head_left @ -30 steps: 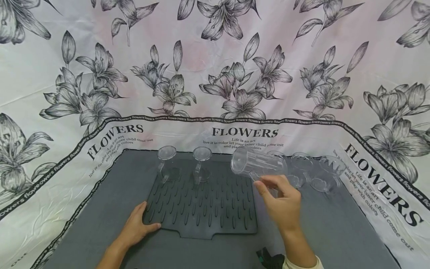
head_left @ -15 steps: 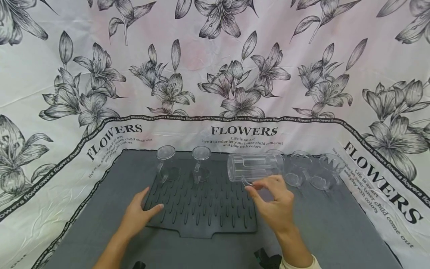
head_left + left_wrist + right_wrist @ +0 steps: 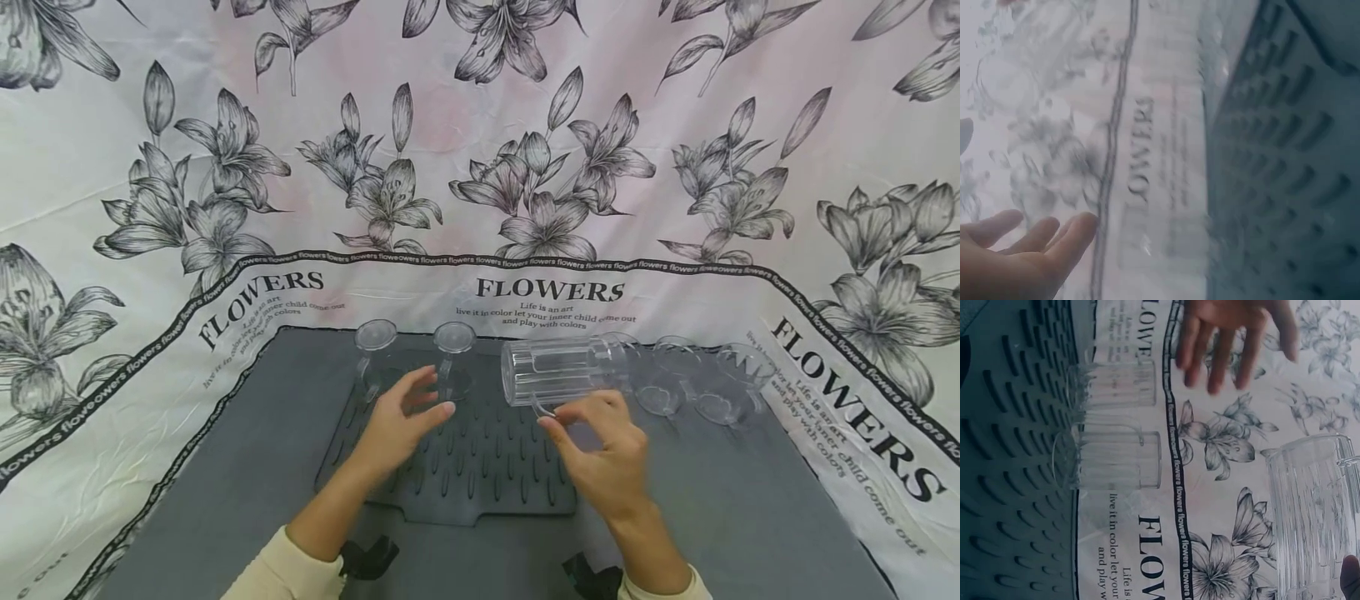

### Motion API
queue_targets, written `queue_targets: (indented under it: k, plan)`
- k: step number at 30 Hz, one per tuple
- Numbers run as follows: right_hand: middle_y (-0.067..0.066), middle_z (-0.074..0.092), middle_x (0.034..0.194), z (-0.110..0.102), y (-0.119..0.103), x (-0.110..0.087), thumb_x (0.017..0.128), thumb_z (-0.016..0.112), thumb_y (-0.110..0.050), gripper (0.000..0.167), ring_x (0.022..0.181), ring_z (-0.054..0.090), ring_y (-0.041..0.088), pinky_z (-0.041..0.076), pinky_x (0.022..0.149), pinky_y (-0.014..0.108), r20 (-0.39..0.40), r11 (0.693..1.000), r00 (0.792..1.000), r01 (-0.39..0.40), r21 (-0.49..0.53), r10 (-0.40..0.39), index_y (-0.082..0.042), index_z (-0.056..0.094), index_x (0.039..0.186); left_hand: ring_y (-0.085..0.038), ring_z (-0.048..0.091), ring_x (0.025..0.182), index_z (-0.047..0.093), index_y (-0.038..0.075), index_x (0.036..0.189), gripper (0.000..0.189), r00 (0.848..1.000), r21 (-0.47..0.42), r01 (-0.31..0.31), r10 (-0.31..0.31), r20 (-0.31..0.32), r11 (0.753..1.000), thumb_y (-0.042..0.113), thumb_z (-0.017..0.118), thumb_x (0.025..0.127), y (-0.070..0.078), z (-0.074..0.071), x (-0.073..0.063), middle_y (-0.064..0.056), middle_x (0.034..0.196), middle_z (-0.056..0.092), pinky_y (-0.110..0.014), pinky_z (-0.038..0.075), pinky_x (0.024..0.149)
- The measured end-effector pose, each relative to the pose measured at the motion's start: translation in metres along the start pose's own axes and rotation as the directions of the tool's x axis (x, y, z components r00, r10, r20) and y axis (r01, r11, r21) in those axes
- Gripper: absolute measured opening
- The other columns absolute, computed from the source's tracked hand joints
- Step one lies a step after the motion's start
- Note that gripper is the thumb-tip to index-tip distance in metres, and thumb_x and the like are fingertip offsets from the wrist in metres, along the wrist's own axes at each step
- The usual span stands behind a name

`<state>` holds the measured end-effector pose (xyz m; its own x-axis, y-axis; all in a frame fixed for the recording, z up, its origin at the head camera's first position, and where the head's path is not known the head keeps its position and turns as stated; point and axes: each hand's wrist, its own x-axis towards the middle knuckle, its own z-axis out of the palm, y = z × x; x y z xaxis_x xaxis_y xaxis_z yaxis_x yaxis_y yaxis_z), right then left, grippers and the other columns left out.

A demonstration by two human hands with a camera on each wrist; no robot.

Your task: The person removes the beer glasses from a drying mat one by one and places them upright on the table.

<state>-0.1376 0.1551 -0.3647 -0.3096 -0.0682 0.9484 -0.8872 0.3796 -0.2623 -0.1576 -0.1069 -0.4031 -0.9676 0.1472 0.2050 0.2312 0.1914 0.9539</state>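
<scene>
My right hand [image 3: 611,458] pinches the handle of a clear glass mug [image 3: 555,371], which lies sideways in the air over the right part of a dark ridged drying mat [image 3: 480,475]. In the right wrist view the mug [image 3: 1310,512] shows fluted sides, with one fingertip beside it. My left hand [image 3: 397,425] is raised over the mat, fingers spread and holding nothing, overlapping the foot of a second mug [image 3: 453,337] in the head view. That mug and another clear mug [image 3: 375,335] stand upside down at the mat's back edge.
Several more clear mugs [image 3: 675,375] stand in a row at the back right of the grey table [image 3: 750,500]. A white flower-printed cloth [image 3: 420,292] rises behind the table and along its sides.
My left hand has left the mat's left edge and moved up and right toward the standing mugs. The held mug has shifted slightly left and turned to lie level.
</scene>
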Motion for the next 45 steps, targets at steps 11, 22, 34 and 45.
queue_targets:
  k: [11, 22, 34, 45]
  plan:
    - [0.007, 0.065, 0.068, 0.004, 0.002, -0.001, 0.09, 0.071, -0.027, 0.034, 0.069, 0.053, 0.027, 0.042, 0.074, 0.028, -0.001, 0.999, 0.999, 0.048, 0.007, -0.048, 0.001, 0.066, 0.072, -0.035, 0.052, 0.119, 0.037, 0.004, 0.146, 0.066, 0.995, -0.331, 0.021, 0.012, 0.097, 0.943, 0.021, 0.069, 0.091, 0.034, 0.03, 0.032, -0.018, 0.137, 0.043, -0.042, 0.051, 0.087]
    - [0.008, 0.064, 0.068, 0.011, -0.004, 0.0, 0.092, 0.069, -0.025, 0.034, 0.067, 0.053, 0.027, 0.043, 0.078, 0.028, 0.017, 0.995, 0.995, 0.096, 0.029, -0.096, 0.001, 0.063, 0.071, -0.037, 0.052, 0.117, 0.038, -0.001, 0.144, 0.067, 0.984, -0.381, 0.057, 0.014, 0.18, 0.923, 0.017, 0.071, 0.089, 0.04, 0.04, 0.043, -0.025, 0.139, 0.037, -0.043, 0.052, 0.086]
    - [0.027, 0.058, 0.096, 0.012, 0.011, -0.015, 0.091, 0.068, -0.037, 0.042, 0.089, 0.053, 0.037, 0.043, 0.081, 0.027, -0.022, 0.999, 0.999, 0.049, -0.015, -0.049, 0.005, 0.066, 0.085, -0.03, 0.061, 0.099, 0.05, -0.002, 0.135, 0.058, 0.998, -0.398, 0.052, -0.034, 0.054, 0.916, 0.004, 0.074, 0.082, 0.037, 0.042, 0.042, -0.022, 0.128, 0.045, -0.046, 0.053, 0.082]
    - [0.015, 0.052, 0.108, 0.011, 0.003, -0.028, 0.104, 0.046, -0.023, 0.028, 0.097, 0.051, 0.026, 0.054, 0.078, 0.043, 0.123, 0.407, 0.58, -0.691, 0.598, 0.805, 0.002, 0.045, 0.117, -0.03, 0.063, 0.094, 0.048, -0.004, 0.136, 0.057, 0.998, -0.506, -0.002, -0.034, -0.06, 0.863, 0.0, 0.071, 0.083, 0.026, 0.04, 0.037, -0.022, 0.125, 0.044, -0.044, 0.053, 0.083]
